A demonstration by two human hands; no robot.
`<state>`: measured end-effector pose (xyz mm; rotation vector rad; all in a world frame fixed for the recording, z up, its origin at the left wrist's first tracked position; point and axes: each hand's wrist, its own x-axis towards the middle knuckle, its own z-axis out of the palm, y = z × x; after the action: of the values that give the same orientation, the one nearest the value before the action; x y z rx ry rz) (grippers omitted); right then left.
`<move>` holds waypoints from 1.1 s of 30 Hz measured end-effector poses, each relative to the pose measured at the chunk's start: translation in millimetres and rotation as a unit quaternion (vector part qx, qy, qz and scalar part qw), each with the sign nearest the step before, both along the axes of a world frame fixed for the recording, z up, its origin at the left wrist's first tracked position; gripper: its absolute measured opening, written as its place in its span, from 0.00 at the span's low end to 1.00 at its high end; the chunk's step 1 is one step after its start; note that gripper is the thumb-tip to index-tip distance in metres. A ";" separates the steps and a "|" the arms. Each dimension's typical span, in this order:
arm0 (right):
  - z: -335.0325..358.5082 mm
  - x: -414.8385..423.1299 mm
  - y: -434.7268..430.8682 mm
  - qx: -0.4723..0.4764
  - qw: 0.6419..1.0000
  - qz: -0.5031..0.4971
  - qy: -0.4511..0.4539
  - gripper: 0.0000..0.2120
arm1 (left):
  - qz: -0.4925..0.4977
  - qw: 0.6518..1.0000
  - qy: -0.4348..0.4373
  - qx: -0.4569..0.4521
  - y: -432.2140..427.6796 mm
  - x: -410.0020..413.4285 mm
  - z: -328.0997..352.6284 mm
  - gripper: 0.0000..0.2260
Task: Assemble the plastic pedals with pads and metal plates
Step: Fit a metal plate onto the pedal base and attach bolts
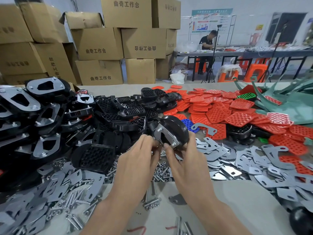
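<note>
A black plastic pedal [176, 128] is held tilted above the table, its underside toward me with a grey metal plate [165, 135] on it. My right hand [184, 155] grips the pedal from below and the right. The fingertips of my left hand [140, 155] pinch at the plate's lower left corner; what they pinch is hidden. Loose black pedals [118, 114] are heaped at centre left. Red perforated pads [218, 107] are spread at the right. Grey metal plates [243, 160] lie in front of the pads.
Finished pedals with plates [25, 102] are piled at the left. Bolts and nuts [77, 200] lie among more plates near the front edge. Cardboard boxes [101, 43] are stacked behind the table. A green sheet [291, 102] lies far right. A person sits at a distant table [207, 43].
</note>
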<state>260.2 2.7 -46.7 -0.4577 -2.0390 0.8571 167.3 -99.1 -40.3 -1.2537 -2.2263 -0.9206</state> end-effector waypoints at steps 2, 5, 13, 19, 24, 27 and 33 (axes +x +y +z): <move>-1.4 0.0 1.6 -0.001 1.000 0.005 0.015 0.17 | -0.015 0.995 -0.094 0.039 1.0 2.7 2.0 0.03; -2.2 0.4 3.1 -0.004 0.999 0.013 0.030 0.15 | -0.062 0.954 -0.271 0.114 4.1 4.0 3.2 0.04; -3.6 -0.5 3.2 0.022 0.999 0.012 0.033 0.19 | -0.097 0.812 -0.558 0.143 7.1 2.0 15.9 0.15; -1.4 0.8 0.5 0.033 0.998 0.007 0.054 0.17 | -0.013 0.998 -0.059 0.034 1.8 4.0 4.9 0.07; 2.2 2.5 -1.3 0.012 0.999 0.010 0.047 0.16 | -0.076 0.883 -0.440 0.144 7.5 8.7 13.0 0.08; 1.2 2.1 0.0 0.021 0.999 0.008 0.036 0.23 | -0.132 0.721 -0.648 0.210 9.7 8.6 20.6 0.11; -4.4 -0.2 4.0 0.027 0.999 0.021 0.035 0.28 | -0.182 0.572 -0.769 0.220 5.3 13.6 31.6 0.10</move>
<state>260.0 6.8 -51.1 -0.3517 -2.0088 0.8299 180.9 -93.8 -8.7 -0.4713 -2.1389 -3.4532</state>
